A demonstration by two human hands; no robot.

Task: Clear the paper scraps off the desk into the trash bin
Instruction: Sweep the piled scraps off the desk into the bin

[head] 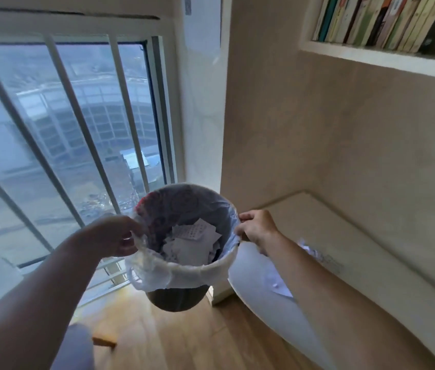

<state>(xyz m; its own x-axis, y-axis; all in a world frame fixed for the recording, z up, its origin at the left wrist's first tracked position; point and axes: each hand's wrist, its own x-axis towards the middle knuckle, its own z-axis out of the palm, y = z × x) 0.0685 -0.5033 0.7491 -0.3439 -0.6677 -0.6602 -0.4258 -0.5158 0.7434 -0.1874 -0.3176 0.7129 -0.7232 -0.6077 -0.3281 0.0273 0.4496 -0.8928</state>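
Home study corner in high-rise flat. Evidence: recessed wall shelf (371,56) packed with upright books (387,20); built-in pale desk (358,252) set into beige-walled alcove; wood plank floor (184,340); tall window (58,134) with white safety bars (77,113), rooftops and large buildings visible far below through glass; small household trash bin (176,300) lined with thin plastic bag (157,271), paper scraps (192,241) inside. No shop, lab or industrial fittings; scale and furnishing domestic.
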